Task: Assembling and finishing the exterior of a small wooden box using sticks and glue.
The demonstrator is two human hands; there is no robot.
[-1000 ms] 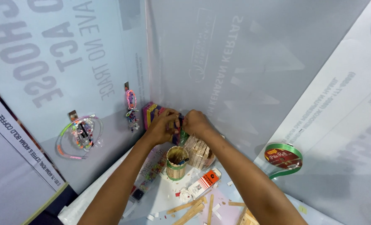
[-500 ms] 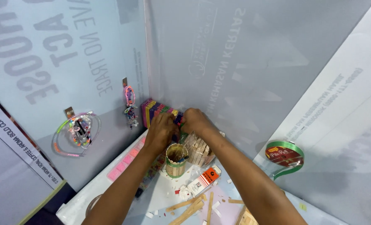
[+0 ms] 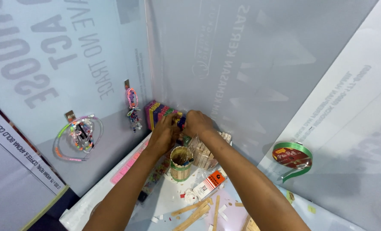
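Note:
My left hand point(image 3: 164, 134) and my right hand point(image 3: 197, 123) meet at the far corner of the table, fingers closed around a small dark blue thing point(image 3: 181, 123) between them. They hover by a row of colourful upright packs point(image 3: 158, 113) against the wall. Just below the hands stands a small cup made of wooden sticks with a green band point(image 3: 181, 163). A clear bag of wooden clothes pegs point(image 3: 204, 154) lies under my right forearm. What exactly the fingers grip is mostly hidden.
A glue tube with an orange label point(image 3: 209, 183) and loose wooden sticks point(image 3: 194, 212) lie on the white table. A green ribbon roll point(image 3: 292, 156) hangs on the right wall. Bead strings point(image 3: 79, 134) and a beaded charm point(image 3: 133, 107) hang on the left wall.
The view has dropped slightly, so the hands sit a little higher on the table. Both hands stay together at the corner, still working on the small thing.

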